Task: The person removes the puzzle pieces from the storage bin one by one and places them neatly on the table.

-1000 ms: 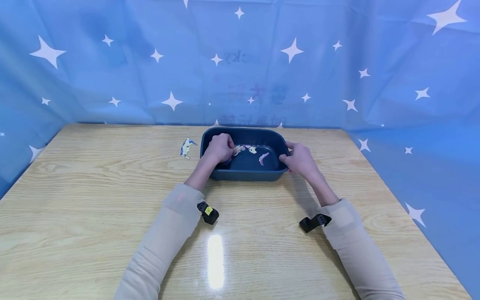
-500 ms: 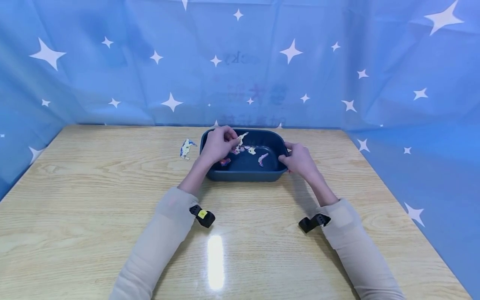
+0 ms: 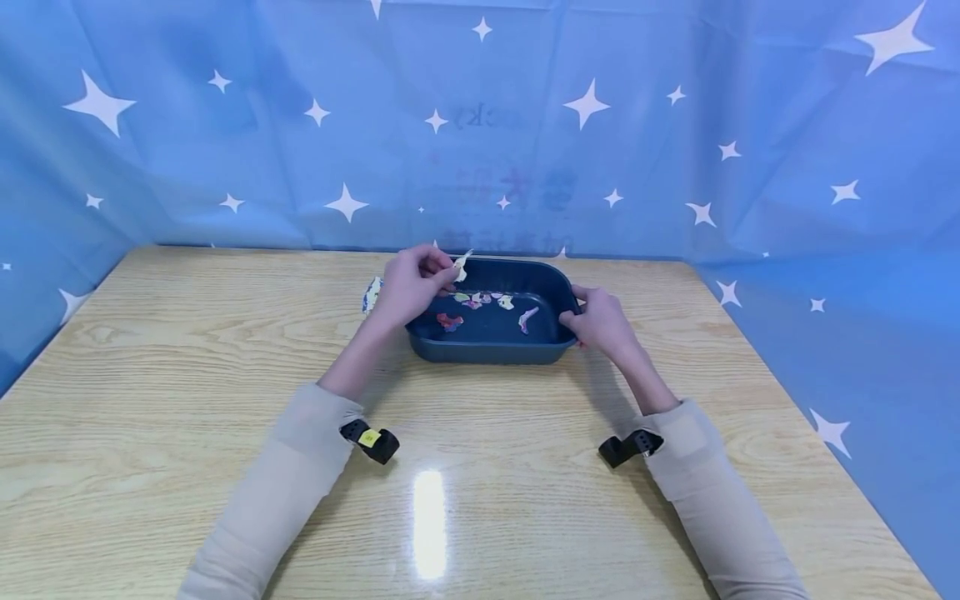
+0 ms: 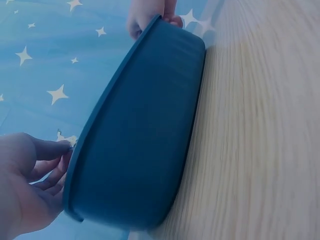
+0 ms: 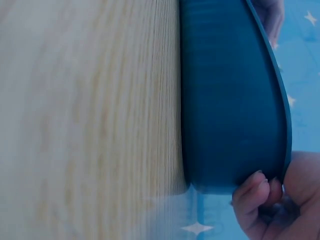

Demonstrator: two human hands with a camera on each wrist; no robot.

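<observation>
While the right grip (image 3: 597, 321) holds the tub (image 3: 487, 353), the left grip (image 3: 411, 286) pinches a pale scrap (image 3: 461, 267) poking out rightward.

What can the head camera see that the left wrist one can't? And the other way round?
Only the head view shows the colourful pieces inside the bin, the piece beside it partly behind the left hand, and the sleeves. Only the left wrist view shows that hand's palm side. Both show the bin, the left hand pinching a pale piece, the right hand holding the bin, the table and starry cloth.
</observation>
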